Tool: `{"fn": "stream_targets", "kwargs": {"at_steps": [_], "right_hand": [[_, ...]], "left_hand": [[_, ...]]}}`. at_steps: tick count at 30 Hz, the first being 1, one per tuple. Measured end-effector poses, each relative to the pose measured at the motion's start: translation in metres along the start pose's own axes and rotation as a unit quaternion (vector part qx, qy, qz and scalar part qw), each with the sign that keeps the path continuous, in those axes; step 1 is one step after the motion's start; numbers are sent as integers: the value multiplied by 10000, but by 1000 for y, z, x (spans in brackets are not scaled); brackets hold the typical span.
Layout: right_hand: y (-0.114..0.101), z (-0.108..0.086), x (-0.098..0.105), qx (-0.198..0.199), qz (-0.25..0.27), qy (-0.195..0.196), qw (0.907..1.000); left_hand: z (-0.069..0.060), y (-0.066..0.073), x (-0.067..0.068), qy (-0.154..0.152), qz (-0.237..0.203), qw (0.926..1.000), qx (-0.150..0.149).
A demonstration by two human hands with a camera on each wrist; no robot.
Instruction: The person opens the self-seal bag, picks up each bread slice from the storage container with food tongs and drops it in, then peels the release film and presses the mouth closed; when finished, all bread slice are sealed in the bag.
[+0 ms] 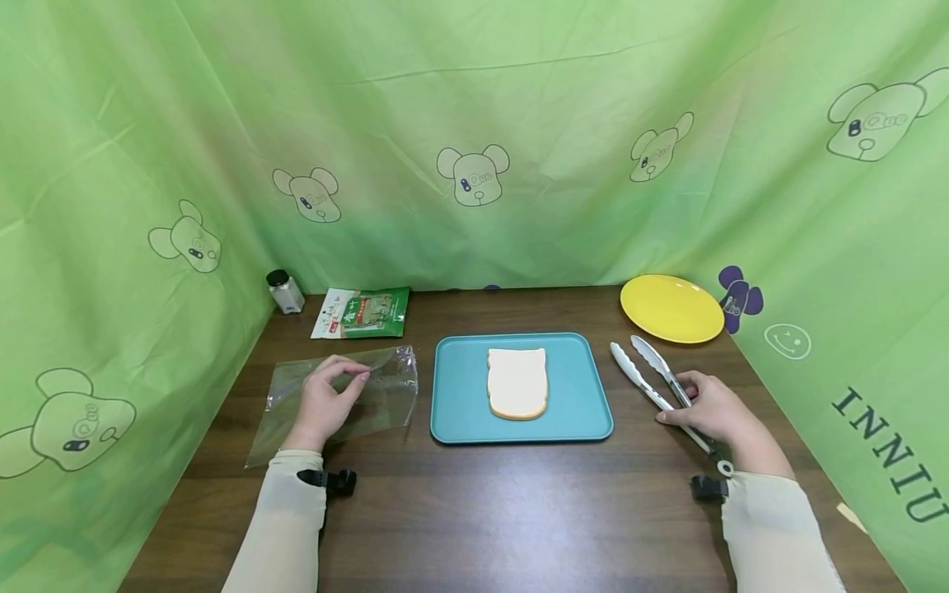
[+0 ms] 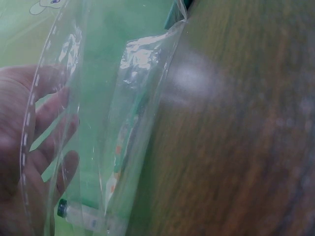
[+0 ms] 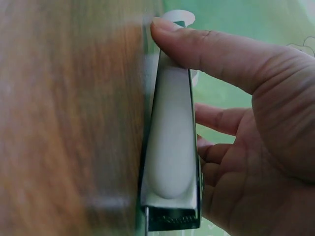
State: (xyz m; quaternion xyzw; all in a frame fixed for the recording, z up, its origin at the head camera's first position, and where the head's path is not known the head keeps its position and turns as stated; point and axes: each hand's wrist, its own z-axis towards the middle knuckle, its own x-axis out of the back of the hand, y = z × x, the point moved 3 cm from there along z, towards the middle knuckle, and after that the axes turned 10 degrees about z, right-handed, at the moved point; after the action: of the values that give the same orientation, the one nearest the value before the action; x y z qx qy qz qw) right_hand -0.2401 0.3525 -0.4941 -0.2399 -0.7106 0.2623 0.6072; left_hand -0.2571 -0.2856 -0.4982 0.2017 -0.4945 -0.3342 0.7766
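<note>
At the left of the head view my left hand (image 1: 324, 399) pinches a clear plastic bag (image 1: 391, 397) between thumb and forefinger. The left wrist view shows the transparent film (image 2: 133, 83) raised in front of the fingers. On the right, my right hand (image 1: 715, 412) grips metal tongs (image 1: 643, 380), thumb on one arm and fingers on the other. Their tips are spread and point toward the back, holding nothing. Up close, the right wrist view shows the handle (image 3: 170, 137). A bread slice (image 1: 517, 384) lies on a blue tray (image 1: 460, 391) between the hands.
A yellow plate (image 1: 670, 309) sits at the back right, beyond the tongs. A green and white packet (image 1: 363, 313) and a small black-capped jar (image 1: 285, 292) stand at the back left. Green curtain (image 1: 474, 91) borders the wooden table (image 1: 519, 519) behind and on both sides.
</note>
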Motion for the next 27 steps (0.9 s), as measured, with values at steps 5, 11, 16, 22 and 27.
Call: {"fn": "stream_targets", "kwargs": {"at_steps": [5, 11, 16, 22, 27], "right_hand": [[2, 2, -1, 83, -83, -36, 9999], [3, 2, -1, 109, -101, 18, 9999], [2, 2, -2, 124, -144, 69, 9998], [1, 0, -1, 123, -179, 189, 9996], [1, 0, -1, 118, -175, 291, 9994]], "left_hand": [[0, 0, 0, 0, 26, 10000, 16], [0, 0, 0, 27, 60, 10000, 1], [0, -1, 0, 30, 96, 9999, 12], [1, -1, 0, 41, 72, 10000, -14], [0, -1, -1, 32, 73, 10000, -9]]}}
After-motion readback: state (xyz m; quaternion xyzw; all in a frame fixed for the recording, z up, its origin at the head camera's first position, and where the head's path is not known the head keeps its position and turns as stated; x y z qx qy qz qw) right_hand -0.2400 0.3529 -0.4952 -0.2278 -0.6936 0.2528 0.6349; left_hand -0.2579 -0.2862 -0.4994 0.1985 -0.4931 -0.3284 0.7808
